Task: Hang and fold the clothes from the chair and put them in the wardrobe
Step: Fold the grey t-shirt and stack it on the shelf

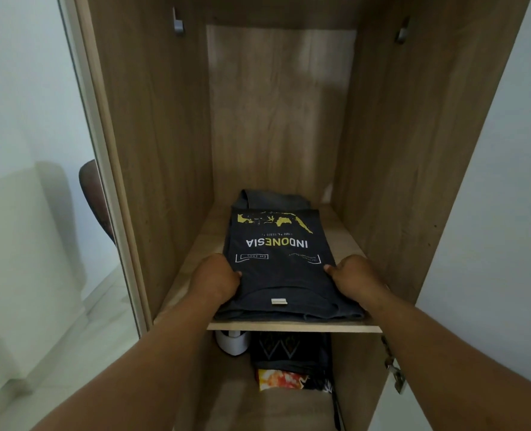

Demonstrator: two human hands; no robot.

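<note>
Shirt (278, 262) lies long way near-to-far on the shelf (292, 327) (front edge close); left hand (217, 279) and right hand (356, 279) grip its near sides.

A folded dark T-shirt (276, 262) on the wardrobe shelf (292, 327) carries the word "INDONESIA", printed upside down to the camera in white with the letters "ONE" in yellow. Beyond that word on the shirt runs a line of small figures, too blurred to read. Nearer than the word, a white box reads "Est. 1945", also inverted, and the small script beside it is illegible.
</note>
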